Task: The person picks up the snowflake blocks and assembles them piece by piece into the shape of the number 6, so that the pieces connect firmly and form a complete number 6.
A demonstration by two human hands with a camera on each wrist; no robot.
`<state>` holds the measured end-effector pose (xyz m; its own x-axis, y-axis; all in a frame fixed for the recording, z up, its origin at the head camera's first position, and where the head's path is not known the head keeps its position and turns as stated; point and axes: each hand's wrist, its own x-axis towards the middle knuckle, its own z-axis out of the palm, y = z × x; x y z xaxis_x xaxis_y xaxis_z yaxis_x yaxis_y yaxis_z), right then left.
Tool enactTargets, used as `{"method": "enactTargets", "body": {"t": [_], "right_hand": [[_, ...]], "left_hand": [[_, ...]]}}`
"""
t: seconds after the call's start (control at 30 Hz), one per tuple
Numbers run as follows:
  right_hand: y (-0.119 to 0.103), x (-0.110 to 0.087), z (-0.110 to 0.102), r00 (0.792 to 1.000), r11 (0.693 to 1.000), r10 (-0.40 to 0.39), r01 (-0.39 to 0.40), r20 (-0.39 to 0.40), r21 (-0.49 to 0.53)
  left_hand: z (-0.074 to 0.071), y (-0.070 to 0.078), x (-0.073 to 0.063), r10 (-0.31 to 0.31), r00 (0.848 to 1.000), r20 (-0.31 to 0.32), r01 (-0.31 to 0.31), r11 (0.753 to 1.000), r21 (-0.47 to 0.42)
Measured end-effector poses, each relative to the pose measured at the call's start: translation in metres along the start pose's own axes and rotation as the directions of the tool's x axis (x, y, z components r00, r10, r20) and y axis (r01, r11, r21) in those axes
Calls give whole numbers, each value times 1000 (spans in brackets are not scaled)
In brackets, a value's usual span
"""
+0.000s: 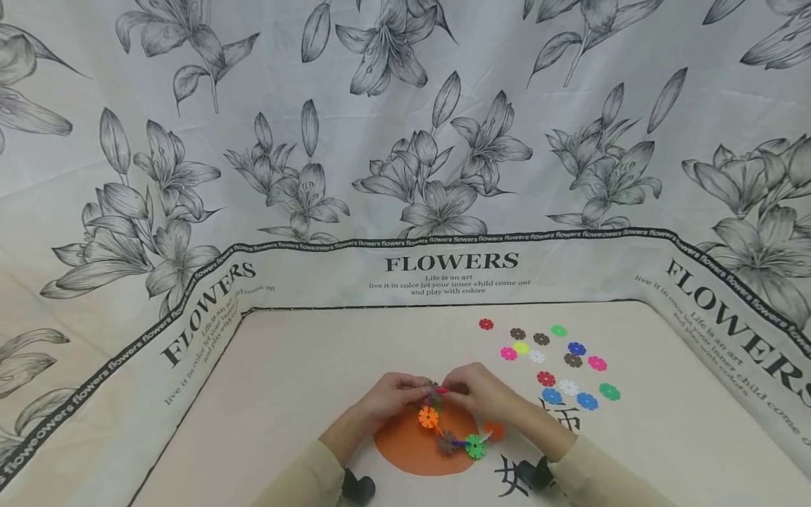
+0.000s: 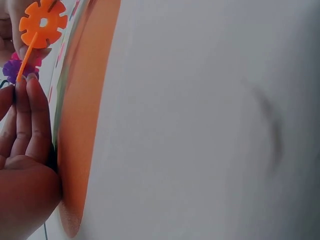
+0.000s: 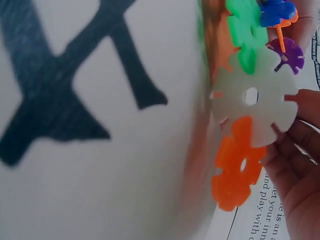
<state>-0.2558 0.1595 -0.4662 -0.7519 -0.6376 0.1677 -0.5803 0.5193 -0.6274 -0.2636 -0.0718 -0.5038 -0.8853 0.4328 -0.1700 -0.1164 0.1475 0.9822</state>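
Note:
A chain of notched plastic snowflake discs hangs between the two hands in the head view. Along it run an orange disc [image 1: 428,417], a brown disc [image 1: 447,442], a green disc [image 1: 475,446] and, at its loose end, another orange disc [image 3: 237,170] joined to a white disc [image 3: 257,97]. My left hand [image 1: 395,396] pinches the upper end of the chain, its fingertips at a purple disc [image 2: 19,70] in the left wrist view. Facing it, my right hand [image 1: 484,394] pinches a pinkish-red disc [image 1: 442,389] against that end. Fingers partly hide the join.
Loose discs in several colours lie at the right back, among them a red disc [image 1: 486,324], a blue disc [image 1: 587,401] and a green disc [image 1: 610,391]. Under the hands is a printed orange circle [image 1: 405,451], beside black characters. A flower-printed cloth [image 1: 450,282] stands behind.

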Motion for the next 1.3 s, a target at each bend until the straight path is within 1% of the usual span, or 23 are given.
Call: {"method": "enactTargets", "body": {"t": [0.2,0.37,0.43,0.53,0.63,0.7,0.8,0.93,1.07,1.17,1.3], "right_hand": [[0,-1,-1,996,995,-83,84,18,-45],[3,-3,-7,992,993,-106,110,67,-46],[5,-5,-9,991,993,-102,106,81,-49],[8,-7,-11,993,992,-103,107,60,-64],[11,-6,-11,994,991,-109,110,15,-77],[12,-5,-11,992,988,-127,126,-10,-88],[12,-3,-11,993,989,-116,114,-14,-92],[10,1,-11,996,994,-85,87,30,-69],[9,7,-12,991,993,-106,110,87,-42],[8,13,-14,984,990,-127,133,122,-43],[7,18,-13,984,992,-114,121,138,-45]], "left_hand": [[1,1,0,-18,1000,-12,18,1000,5],[1,1,0,-23,999,-26,23,1000,4],[2,2,-1,-24,999,-36,24,1000,4],[2,2,-2,-22,999,-35,22,1000,5],[1,3,-3,-18,999,-28,19,1000,13],[1,3,-3,-16,1000,-18,16,1000,13],[1,3,-3,-21,1000,-5,21,1000,12],[1,3,-3,-31,999,13,31,1000,-1],[1,2,-3,-31,999,10,31,1000,1],[1,1,-3,-12,1000,-9,12,1000,27],[0,1,-4,18,999,-26,-17,999,51]]}}
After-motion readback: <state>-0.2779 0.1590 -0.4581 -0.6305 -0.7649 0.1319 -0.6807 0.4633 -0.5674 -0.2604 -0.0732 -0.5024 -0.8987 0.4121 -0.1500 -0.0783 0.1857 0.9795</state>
